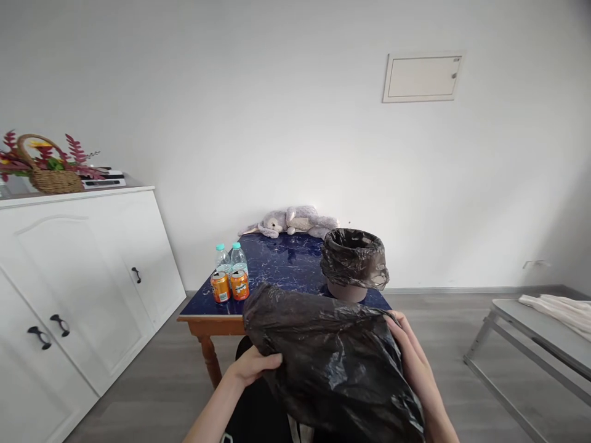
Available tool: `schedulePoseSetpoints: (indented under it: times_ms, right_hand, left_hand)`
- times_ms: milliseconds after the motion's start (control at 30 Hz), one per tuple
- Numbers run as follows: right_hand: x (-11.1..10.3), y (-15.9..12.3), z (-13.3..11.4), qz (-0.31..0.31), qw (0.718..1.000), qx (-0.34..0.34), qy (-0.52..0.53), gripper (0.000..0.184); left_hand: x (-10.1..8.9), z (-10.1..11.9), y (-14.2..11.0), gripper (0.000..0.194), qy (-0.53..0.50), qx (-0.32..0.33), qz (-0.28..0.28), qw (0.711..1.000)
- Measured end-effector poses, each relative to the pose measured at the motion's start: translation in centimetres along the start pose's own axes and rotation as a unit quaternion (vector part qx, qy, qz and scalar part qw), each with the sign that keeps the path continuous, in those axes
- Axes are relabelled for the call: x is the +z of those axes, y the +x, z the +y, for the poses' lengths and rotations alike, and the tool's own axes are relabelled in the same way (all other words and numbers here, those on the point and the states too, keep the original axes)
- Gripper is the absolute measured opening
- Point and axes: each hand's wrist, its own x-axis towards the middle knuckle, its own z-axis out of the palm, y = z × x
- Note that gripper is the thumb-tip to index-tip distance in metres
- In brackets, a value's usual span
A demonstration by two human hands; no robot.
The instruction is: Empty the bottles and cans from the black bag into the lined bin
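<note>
- Left grip (253, 367), in the head view, grasps the black bag (332, 369), thumb laid across its near face; the right grip (410, 347) grasps its upper right edge.
- Lettering on the right-hand orange can (241, 285) looks like "Mirinda"; the left-hand orange can (220, 288) carries a pale panel too small to read.
- Both forearms rise from the bottom, leaning inward, with the bag spread between them above the lap, overlapping the near edge of the desk (286, 261) in view.
- Two bottles (223, 262) stand just behind the cans, near the desk's left edge.
- Near its right edge stands a bag-lined bin (347, 292).
- Between them, blue desktop stretches back to a plush rabbit (300, 219).
- Floor (438, 357) shows beyond the desk's right side.
</note>
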Motion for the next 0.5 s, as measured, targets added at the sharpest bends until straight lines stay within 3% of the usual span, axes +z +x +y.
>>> schedulePoseSetpoints:
  times_ms: [167,400,500]
  right_hand:
    - [-1.1,0.7,0.5,-0.002,1.000,0.018,0.011,0.037]
    - [-1.5,2.6,2.9,-0.022,0.997,0.054,0.058,0.049]
    - [-1.5,2.7,4.7,-0.089,0.983,0.093,0.131,0.059]
  left_hand:
    - [0.8,0.8,-0.5,0.064,0.004,0.000,0.021,1.000]
    - [1.6,3.0,-0.7,0.069,0.017,0.078,0.136,0.988]
    - [2.0,3.6,-0.9,0.067,0.069,0.130,0.209,0.967]
